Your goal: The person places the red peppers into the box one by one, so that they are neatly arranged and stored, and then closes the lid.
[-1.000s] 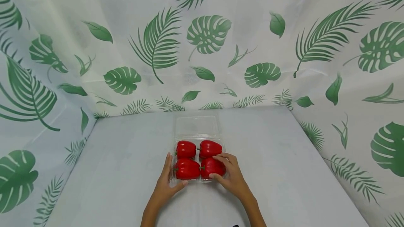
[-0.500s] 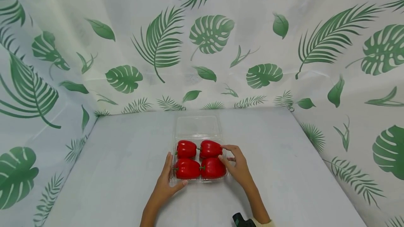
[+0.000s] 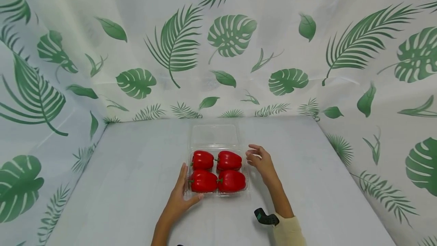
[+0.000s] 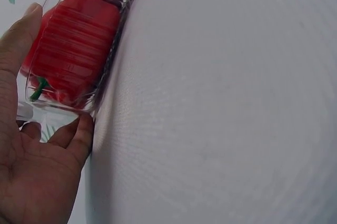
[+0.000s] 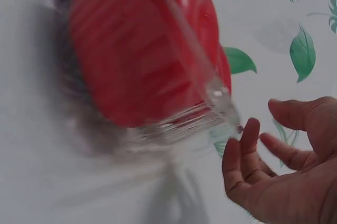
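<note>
Several red bell peppers (image 3: 203, 181) with green stems lie in a clear plastic clamshell container (image 3: 222, 195). Its lid (image 3: 214, 135) is folded back flat on the table. At the near left corner, my left hand (image 3: 177, 196) rests with fingers straight along the left wall and the thumb at the front edge. The left wrist view shows the left hand's fingertips (image 4: 84, 124) low at the container's corner. To the right of the container, my right hand (image 3: 263, 163) is raised, its fingers loosely bent with nothing between them. In the right wrist view its fingertips are near the container's rim (image 5: 218, 95).
All this stands on a white-covered table (image 3: 143, 155). Around it hang white cloth walls (image 3: 191, 101) printed with green leaves. A black strap-like device (image 3: 266, 217) sits at the right wrist, beside a cream sleeve (image 3: 289, 231).
My right hand has left the near right pepper and moved right and away from me, off the container. The left hand and the peppers have kept their places.
</note>
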### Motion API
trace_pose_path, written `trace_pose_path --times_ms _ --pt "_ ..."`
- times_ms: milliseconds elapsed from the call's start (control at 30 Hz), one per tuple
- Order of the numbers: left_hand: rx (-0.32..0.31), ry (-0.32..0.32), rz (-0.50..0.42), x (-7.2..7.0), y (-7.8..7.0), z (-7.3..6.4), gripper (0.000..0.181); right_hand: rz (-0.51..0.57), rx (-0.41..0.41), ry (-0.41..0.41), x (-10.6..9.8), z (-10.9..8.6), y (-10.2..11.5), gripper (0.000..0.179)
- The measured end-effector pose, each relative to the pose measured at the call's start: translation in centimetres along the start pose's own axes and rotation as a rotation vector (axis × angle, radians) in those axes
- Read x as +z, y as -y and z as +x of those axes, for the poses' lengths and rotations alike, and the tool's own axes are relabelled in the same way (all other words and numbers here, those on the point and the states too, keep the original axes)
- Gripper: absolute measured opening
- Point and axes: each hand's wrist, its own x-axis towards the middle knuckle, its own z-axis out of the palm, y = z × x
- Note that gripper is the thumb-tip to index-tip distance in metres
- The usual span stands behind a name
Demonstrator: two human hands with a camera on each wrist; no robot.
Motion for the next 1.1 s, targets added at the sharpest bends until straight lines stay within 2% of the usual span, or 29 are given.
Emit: trace_pose_path --times_ms 100,267,533,800,1100 --pt "0.0 0.003 0.008 -0.1 0.0 0.0 0.11 -0.029 0.076 0.009 -0.2 1.1 0.5 0.05" --pt "0.009 -0.005 0.011 -0.1 -0.1 0.1 0.108 -0.059 0.147 0.071 -0.5 3.2 1.2 0.053" --pt "0.012 0.0 0.009 -0.1 0.1 0.1 0.109 0.134 0.262 0.138 -0.7 6.0 1.0 0.048" --pt "0.007 0.002 0.011 -0.1 0.2 0.1 0.109 0.195 0.274 0.141 -0.4 7.3 0.2 0.048" --pt "0.02 0.01 -0.01 -0.2 0.1 0.1 0.109 0.166 0.284 0.127 -0.4 7.8 -0.1 0.043"
